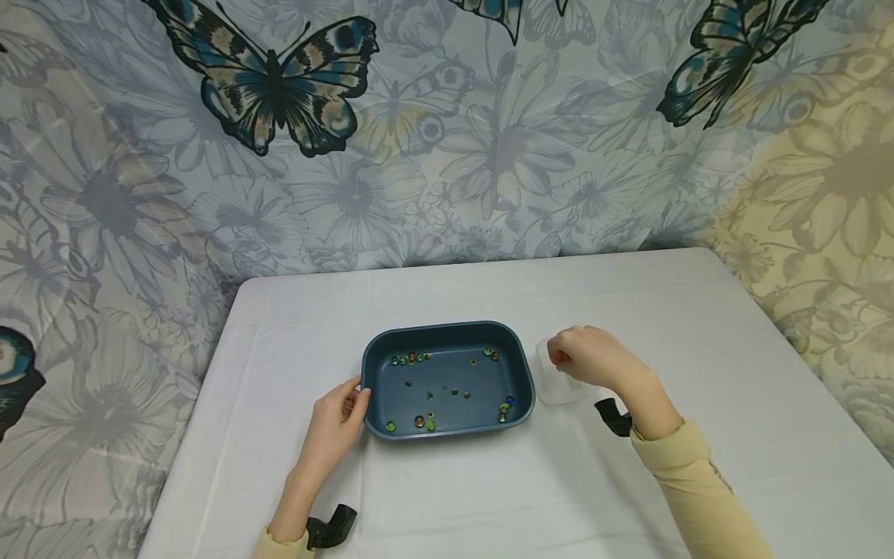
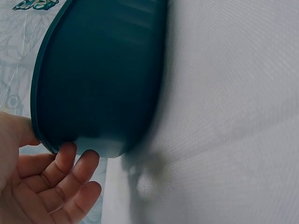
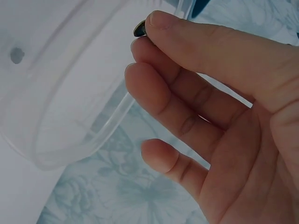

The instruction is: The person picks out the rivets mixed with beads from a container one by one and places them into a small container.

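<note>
A dark blue rectangular tray (image 1: pixel 461 413) sits on the table with several glass marbles (image 1: pixel 503 407) of mixed sizes spread over its floor. My left hand (image 1: pixel 331 425) holds the tray's left end, thumb at the rim and fingers against the outer wall (image 2: pixel 100 84). Just right of the tray stands a clear plastic container (image 1: pixel 559 388). My right hand (image 1: pixel 594 357) is over that container, and its thumb and index finger pinch a small dark marble (image 3: pixel 139 29), partly hidden by the thumb. The other fingers are loosely bent beside the container's rim (image 3: pixel 88 154).
A white cloth covers the table (image 1: pixel 447 497). Behind it hangs a fabric backdrop (image 1: pixel 503 155) printed with flowers and butterflies. Dark wrist-camera mounts (image 1: pixel 332 528) sit on both wrists. A small grey spot (image 3: pixel 17 55) shows through the container in the right wrist view.
</note>
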`<state>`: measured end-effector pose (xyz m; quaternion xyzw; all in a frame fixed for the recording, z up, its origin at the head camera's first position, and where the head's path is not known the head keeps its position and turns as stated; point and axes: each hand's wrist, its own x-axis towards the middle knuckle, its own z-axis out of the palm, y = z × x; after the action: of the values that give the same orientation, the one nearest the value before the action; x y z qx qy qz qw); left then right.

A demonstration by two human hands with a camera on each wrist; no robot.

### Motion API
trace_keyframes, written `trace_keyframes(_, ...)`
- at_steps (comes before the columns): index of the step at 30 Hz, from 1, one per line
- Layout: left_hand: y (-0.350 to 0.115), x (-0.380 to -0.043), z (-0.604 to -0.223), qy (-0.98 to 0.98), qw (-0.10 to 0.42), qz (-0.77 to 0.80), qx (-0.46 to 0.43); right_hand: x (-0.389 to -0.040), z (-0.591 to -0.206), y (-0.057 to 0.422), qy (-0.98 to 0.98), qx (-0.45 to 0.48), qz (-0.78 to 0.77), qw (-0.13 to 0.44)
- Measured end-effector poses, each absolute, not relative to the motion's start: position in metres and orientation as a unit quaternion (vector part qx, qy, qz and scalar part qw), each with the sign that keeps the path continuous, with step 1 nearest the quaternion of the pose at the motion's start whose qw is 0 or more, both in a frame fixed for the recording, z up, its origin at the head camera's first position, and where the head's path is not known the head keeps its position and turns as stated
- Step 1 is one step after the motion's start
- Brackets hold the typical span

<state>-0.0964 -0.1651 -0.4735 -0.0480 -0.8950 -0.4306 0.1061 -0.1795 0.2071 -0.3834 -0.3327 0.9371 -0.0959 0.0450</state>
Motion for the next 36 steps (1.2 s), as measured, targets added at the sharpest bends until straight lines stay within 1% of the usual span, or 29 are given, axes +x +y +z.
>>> trace_keyframes(12, -0.1651, -0.096, -0.4734, -0.892, 0.107, -0.436, -0.051, -0.1801, -0.3888, 0.2129, 0.943, -0.312, -0.094, 0.063)
trace_keyframes(36, -0.1653, -0.0967, -0.4735, -0.894, 0.111, -0.43, -0.054, -0.1797, -0.3817, 0.2089, 0.939, -0.327, -0.095, 0.042)
